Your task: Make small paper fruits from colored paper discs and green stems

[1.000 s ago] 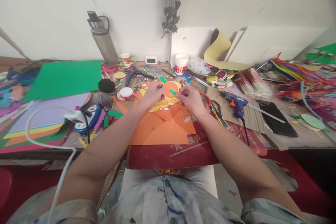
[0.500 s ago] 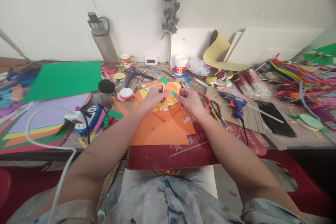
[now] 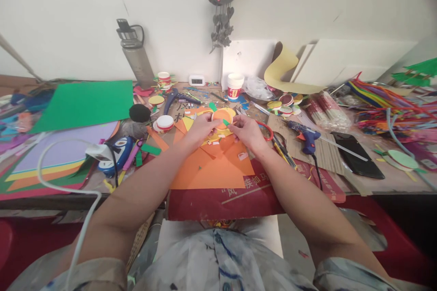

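My left hand (image 3: 203, 127) is closed on the rim of a small round craft piece with an orange paper disc (image 3: 221, 115) on its face. From its upper left edge sticks out a green paper tab (image 3: 212, 106). My right hand (image 3: 247, 130) pinches a small green paper piece (image 3: 226, 122) against the disc's lower right edge. Beneath both hands lie yellow scraps and orange paper sheets (image 3: 208, 175). Right beside my right hand are the red handles of scissors (image 3: 268, 132), partly hidden. The craft piece's underside is hidden.
To the right lie a utility knife (image 3: 285, 153), a blue glue gun (image 3: 309, 140) and a black phone (image 3: 358, 157). Paper cups (image 3: 235, 86) and a grey bottle (image 3: 138, 61) stand at the back. A white cable (image 3: 39, 163) loops at the left, near green card (image 3: 88, 104).
My hands keep the same hold on the craft piece and the green paper piece. The view has shifted very slightly; nothing else has visibly moved.
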Motion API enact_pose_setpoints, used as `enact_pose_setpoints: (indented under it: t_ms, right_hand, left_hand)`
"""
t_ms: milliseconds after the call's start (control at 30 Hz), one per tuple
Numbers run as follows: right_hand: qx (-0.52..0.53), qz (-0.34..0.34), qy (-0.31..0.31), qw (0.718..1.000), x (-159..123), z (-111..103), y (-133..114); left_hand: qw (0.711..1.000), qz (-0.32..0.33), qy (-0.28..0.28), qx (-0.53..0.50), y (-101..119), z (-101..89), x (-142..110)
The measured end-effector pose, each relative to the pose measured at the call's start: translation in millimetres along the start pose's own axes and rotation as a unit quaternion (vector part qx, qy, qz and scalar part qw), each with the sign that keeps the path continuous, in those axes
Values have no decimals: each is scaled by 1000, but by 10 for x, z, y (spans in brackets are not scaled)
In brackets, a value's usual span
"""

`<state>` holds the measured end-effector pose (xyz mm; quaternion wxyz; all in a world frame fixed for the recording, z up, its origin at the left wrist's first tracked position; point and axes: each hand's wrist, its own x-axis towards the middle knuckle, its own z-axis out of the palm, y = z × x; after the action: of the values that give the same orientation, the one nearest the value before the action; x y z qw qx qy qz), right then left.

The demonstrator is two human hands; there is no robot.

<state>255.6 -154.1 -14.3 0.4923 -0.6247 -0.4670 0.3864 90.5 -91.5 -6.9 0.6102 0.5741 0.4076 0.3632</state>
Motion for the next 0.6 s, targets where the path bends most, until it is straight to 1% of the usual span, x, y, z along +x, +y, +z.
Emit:
enact_pose_setpoints:
  t_ms: [167, 267, 367, 467, 600]
  right_hand:
    - [22, -35, -7, 999, -3, -73, -38]
    - [39, -42, -4, 998, 11, -93, -27]
    - [24, -46, -11, 999, 23, -81, -4]
    - [8, -60, -6, 998, 19, -70, -3]
    - [-3, -94, 15, 995, 2, -60, -36]
  left_hand:
    - [999, 3, -3, -54, -64, -99, 99]
    - [997, 8, -4, -79, -89, -157, 151]
    - [996, 27, -11, -79, -79, -167, 151]
    - [996, 44, -2, -74, -54, -138, 109]
    - [999, 49, 7, -16, -23, -78, 31]
